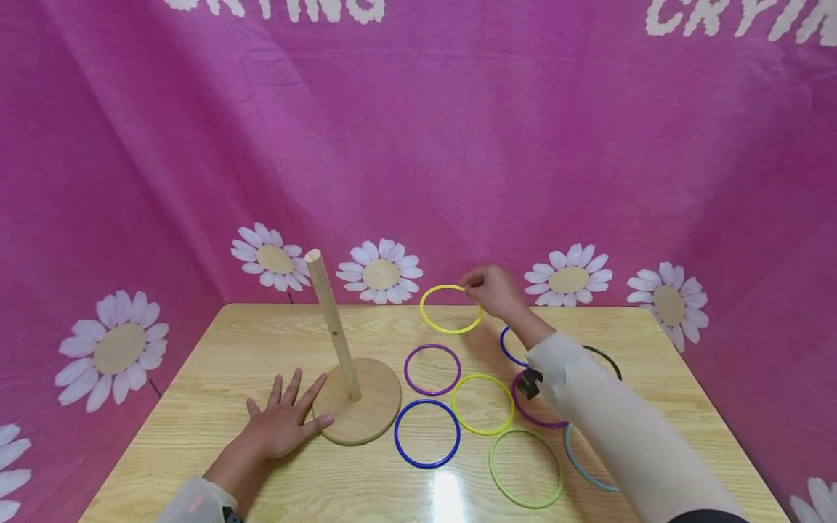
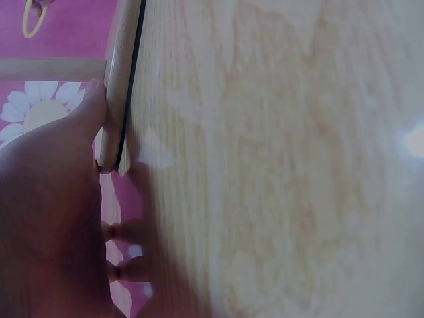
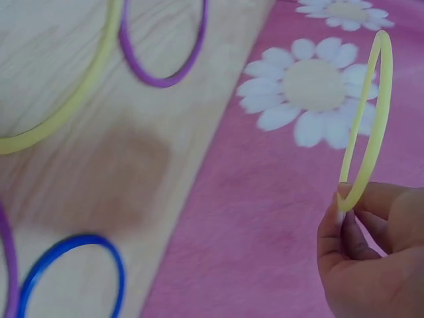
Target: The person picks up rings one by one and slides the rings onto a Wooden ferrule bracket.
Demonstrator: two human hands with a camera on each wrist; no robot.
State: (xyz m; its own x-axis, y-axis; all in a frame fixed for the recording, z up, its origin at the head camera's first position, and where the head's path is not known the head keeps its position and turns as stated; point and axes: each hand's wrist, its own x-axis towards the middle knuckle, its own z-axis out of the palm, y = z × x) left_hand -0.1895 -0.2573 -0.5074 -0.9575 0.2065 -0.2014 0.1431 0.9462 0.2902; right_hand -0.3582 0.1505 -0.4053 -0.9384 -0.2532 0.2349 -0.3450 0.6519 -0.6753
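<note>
Hands are well apart, each differently occupied. The right hand pinches a raised yellow ring between thumb and fingertips, taking it by its right edge, so the hoop extends leftward from the grip, toward the peg's side. It is held above the far edge of the tabletop, in front of the pink cloth printed with daisies, and appears nearly edge-on in the right wrist view.

The left hand lies at the left side of the round wooden base, fingers straight and spread, thumb touching the rim. From that base rises a wooden peg, to the left of the raised ring and well apart from it.

Between the base and the right forearm lie a purple ring, a blue ring, a second yellow ring and a pale green ring. More rings are partly hidden by the forearm, a black ring among them.
</note>
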